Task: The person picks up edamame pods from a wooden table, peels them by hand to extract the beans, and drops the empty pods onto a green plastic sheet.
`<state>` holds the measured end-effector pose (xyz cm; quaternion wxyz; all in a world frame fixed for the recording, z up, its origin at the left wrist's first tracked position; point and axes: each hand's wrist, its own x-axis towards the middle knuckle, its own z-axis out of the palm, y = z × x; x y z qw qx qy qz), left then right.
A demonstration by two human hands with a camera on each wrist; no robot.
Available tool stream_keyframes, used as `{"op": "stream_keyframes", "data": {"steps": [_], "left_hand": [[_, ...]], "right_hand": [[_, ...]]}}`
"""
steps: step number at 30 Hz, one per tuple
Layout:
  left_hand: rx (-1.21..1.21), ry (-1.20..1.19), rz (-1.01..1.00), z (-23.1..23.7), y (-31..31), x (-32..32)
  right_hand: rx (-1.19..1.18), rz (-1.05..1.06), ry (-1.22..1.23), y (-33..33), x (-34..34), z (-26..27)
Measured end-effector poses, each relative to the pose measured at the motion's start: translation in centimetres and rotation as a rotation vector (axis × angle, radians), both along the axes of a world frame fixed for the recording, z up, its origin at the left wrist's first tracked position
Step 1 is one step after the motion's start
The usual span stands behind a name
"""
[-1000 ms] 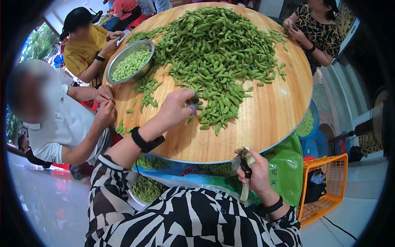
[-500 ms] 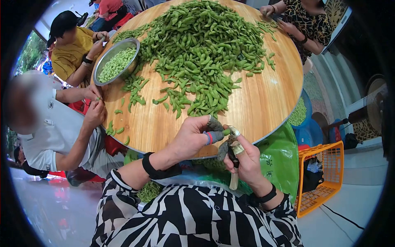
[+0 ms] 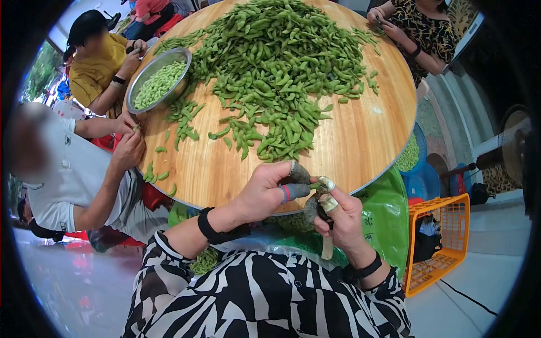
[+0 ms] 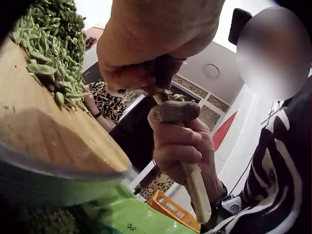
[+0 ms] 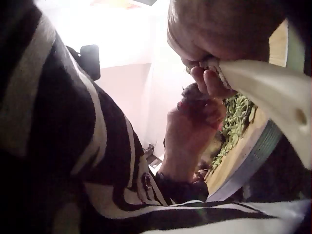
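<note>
The table [image 3: 349,141] looks like smooth, glossy wood, the bowl [image 3: 134,97] shiny metal, the crate [image 3: 467,248] hard plastic.

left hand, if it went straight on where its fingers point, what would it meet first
Probably the taped fingers of the right hand, just beyond the green pod that the left hand pinches. The hands look close together in the head view, though exact depth is hard to judge.

- "where could a hand pass?"
- "over the round, light-brown wooden surface [image 3: 360,135], right of the large heap of green pods [image 3: 282,62]."
- "and leftward?"
- "loose green pods [image 3: 185,125] and the round, silver metal bowl [image 3: 181,91] stand in the way."
</note>
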<state>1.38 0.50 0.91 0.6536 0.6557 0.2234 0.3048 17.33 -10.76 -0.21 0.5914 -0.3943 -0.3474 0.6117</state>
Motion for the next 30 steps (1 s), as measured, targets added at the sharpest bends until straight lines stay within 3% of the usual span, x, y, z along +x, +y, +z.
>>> {"op": "stream_keyframes", "data": {"steps": [2,3,5,9,11,12,14,18,21,30], "left_hand": [[-0.246,0.023,-0.119,-0.1,0.6,-0.4],[-0.245,0.022,-0.118,-0.4,0.9,-0.6],[-0.924,-0.19,-0.421,-1.6,1.4,-0.9],[-1.039,-0.241,-0.44,-2.7,0.9,-0.4],[-0.083,-0.029,-0.108,-2.1,0.3,0.3],[-0.083,-0.029,-0.103,-1.1,0.3,0.2],[0.861,0.159,-0.038,1.1,0.2,0.0],[1.117,0.272,0.038,1.4,-0.5,-0.3],[0.948,0.12,-0.062,0.9,0.6,-0.2],[1.057,0.105,-0.044,1.9,0.3,0.1]], "right_hand": [[-0.008,0.042,0.069,-0.1,0.3,0.1],[-0.012,0.089,0.151,-0.2,0.4,0.0],[-0.014,0.14,0.232,-0.5,0.5,0.0],[-0.198,0.139,0.426,-0.4,0.8,0.0],[-0.225,0.141,0.524,-0.4,1.2,-1.3],[-0.227,0.146,0.523,-0.5,1.1,-1.3],[-0.251,0.135,0.563,-0.6,0.8,-1.1],[-0.243,0.183,0.637,-0.5,1.0,-1.4],[-0.233,0.196,0.643,-0.4,0.9,-1.6],[-0.164,0.209,0.718,-0.6,0.8,-1.0]]}}
